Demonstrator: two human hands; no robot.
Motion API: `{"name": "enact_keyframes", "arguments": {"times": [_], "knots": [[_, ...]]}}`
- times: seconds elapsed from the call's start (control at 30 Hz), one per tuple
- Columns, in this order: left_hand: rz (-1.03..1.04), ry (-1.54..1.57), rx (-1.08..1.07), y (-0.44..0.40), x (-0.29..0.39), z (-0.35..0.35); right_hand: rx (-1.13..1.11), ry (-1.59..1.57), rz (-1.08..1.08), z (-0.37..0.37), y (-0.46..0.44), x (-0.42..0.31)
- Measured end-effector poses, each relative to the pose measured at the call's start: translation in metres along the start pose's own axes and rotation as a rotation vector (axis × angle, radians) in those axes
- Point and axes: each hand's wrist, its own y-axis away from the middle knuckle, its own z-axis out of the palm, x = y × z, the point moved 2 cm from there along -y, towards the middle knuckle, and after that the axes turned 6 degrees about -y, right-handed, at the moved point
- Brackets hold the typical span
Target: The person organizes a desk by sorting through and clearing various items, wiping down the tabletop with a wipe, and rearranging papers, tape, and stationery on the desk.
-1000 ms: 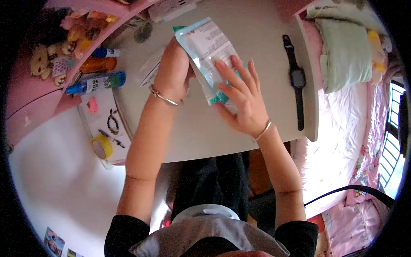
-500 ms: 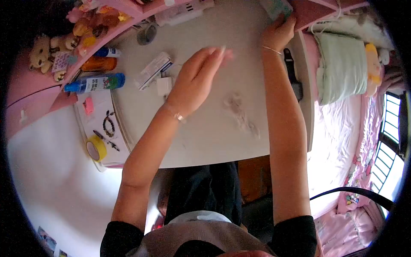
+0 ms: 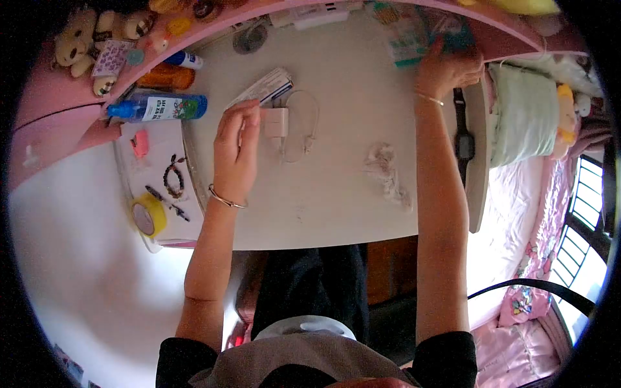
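My left hand [image 3: 235, 154] hovers over the left half of the desk, its fingers stretched out and holding nothing. Just beyond its fingertips lie a long white box [image 3: 268, 85] and a white charger plug [image 3: 276, 123] with a looped white cable [image 3: 315, 123]. At the back right, my right hand [image 3: 449, 70] is closed on the near edge of a teal plastic packet [image 3: 453, 32]; its fingertips are partly hidden. Beside that hand lies another teal and clear packet [image 3: 402, 40]. A crumpled clear wrapper [image 3: 388, 174] sits on the desk's right half.
A black smartwatch [image 3: 463, 145] lies along the right edge. To the left are a blue spray bottle [image 3: 162, 107], an orange bottle [image 3: 167, 76], a bead bracelet [image 3: 173, 178], a pen [image 3: 167, 202] and yellow tape [image 3: 149, 215]. A pink shelf [image 3: 259, 14] curves across the back.
My left hand has moved left and toward me, uncovering the charger cable. The view has shifted, showing more of the teal packets at my right hand.
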Motion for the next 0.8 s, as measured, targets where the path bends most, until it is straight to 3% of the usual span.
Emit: {"name": "enact_keyframes", "arguments": {"times": [0.1,0.2,0.3,0.4,0.5,0.53,0.6,0.8], "knots": [[0.049,-0.048,0.094,-0.001,0.011,0.002,-0.287,0.154,-0.124,-0.005,0.003,-0.015],[0.107,-0.298,0.124,-0.004,-0.003,-0.009,-0.547,0.139,-0.076,0.014,0.016,-0.003],[0.163,-0.472,0.186,-0.009,-0.031,-0.023,-0.672,0.254,-0.097,0.022,0.014,-0.002],[0.117,-0.454,0.165,-0.014,-0.047,-0.033,-0.735,0.175,-0.239,0.037,0.0,0.015],[0.021,-0.416,0.177,-0.011,-0.035,-0.031,-0.618,0.486,0.042,0.022,-0.01,-0.02],[-0.003,-0.395,0.178,-0.011,-0.03,-0.03,-0.58,0.535,-0.053,0.027,-0.014,-0.01],[0.161,-0.434,0.207,-0.012,-0.044,-0.027,-0.52,0.61,-0.234,0.042,-0.019,0.013],[0.272,-0.473,0.225,-0.027,-0.048,-0.013,-0.578,0.666,-0.45,0.034,-0.025,0.004]]}}
